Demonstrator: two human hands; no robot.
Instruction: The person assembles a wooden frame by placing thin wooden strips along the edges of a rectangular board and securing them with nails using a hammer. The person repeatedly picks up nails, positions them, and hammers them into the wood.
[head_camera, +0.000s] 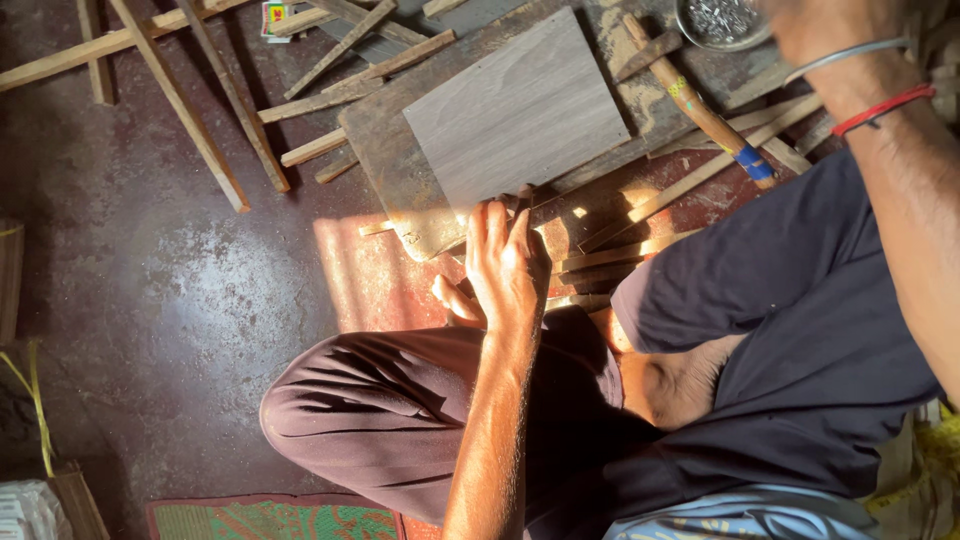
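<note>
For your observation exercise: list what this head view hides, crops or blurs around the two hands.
- Right hand: fingers cut off by the top edge; grip cannot be told.
- Bowl: cropped by the top edge; its shiny contents too small to identify.
- Left hand: palm hidden by its own back; whether it holds anything is unclear.
- Board: mostly covered by the grey panel.
</note>
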